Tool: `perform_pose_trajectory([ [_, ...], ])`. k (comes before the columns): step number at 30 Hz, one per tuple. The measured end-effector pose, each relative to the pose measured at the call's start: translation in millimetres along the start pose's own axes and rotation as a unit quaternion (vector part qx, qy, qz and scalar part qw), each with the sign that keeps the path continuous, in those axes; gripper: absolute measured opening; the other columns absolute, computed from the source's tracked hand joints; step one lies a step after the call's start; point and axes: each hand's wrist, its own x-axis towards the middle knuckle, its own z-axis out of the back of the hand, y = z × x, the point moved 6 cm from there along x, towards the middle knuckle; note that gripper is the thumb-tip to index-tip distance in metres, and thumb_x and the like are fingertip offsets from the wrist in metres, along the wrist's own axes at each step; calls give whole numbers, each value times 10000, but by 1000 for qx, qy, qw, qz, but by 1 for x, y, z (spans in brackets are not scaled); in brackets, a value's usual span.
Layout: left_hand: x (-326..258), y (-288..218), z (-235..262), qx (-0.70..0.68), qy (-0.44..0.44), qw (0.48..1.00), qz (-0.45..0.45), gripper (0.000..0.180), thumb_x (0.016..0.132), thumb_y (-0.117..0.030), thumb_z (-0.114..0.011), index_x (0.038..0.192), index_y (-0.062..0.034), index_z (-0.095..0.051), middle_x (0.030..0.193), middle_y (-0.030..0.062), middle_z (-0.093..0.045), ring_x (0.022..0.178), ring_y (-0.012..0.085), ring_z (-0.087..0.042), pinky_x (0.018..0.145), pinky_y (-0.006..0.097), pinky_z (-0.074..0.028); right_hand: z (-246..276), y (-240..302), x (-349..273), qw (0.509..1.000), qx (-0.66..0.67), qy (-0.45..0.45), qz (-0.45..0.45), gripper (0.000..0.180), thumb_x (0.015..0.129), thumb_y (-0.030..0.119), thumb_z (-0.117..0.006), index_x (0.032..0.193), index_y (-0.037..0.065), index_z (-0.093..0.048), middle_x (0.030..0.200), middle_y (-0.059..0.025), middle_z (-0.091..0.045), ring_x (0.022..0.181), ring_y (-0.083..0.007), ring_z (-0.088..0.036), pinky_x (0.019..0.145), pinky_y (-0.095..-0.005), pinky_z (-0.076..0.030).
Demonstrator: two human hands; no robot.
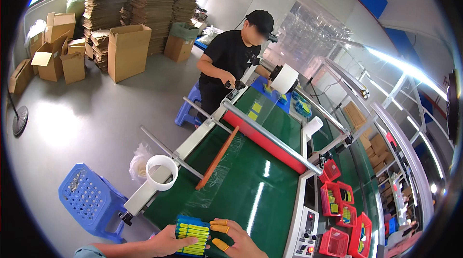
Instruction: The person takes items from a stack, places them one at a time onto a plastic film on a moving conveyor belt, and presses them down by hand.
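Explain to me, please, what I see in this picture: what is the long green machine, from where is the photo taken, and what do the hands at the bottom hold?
The photo comes from a wide fisheye camera worn on a person's head, looking down, so straight edges bend near the rim. The two hands at the bottom edge are that person's own. The left hand holds a blue flat pack of yellow-green strips; the right hand, with orange rubber finger covers, touches its side. The pack rests on the near end of a long green conveyor belt. Across the belt lie a red roller bar and clear plastic film. A white film roll is at the far end, where another person in black works. Red plastic baskets stand to the right.
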Motion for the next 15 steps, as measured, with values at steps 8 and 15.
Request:
perform_pose_trajectory([
  [8, 4, -4, 9, -7, -17, 1000, 17, 274, 988, -33, -621, 1250, 46, -617, 1141, 132, -715, 1000, 233, -719, 876, 367, -596, 0, -17, 24, 999, 34, 26, -25, 331, 915, 90, -687, 1238, 47, -630, 1306, -179, -612, 1214, -363, -589, 1022, -428, -484],
  [15, 20, -15, -3, -68, 60, 996, 16, 293, 995, -18, -596, 1278, 60, -593, 1188, 158, -700, 1048, 277, -717, 903, 401, -595, 75, -54, 89, 995, -72, -65, -25, 364, 832, 123, -777, 1172, 46, -673, 1169, -143, -679, 1151, -331, -637, 996, -398, -497],
])
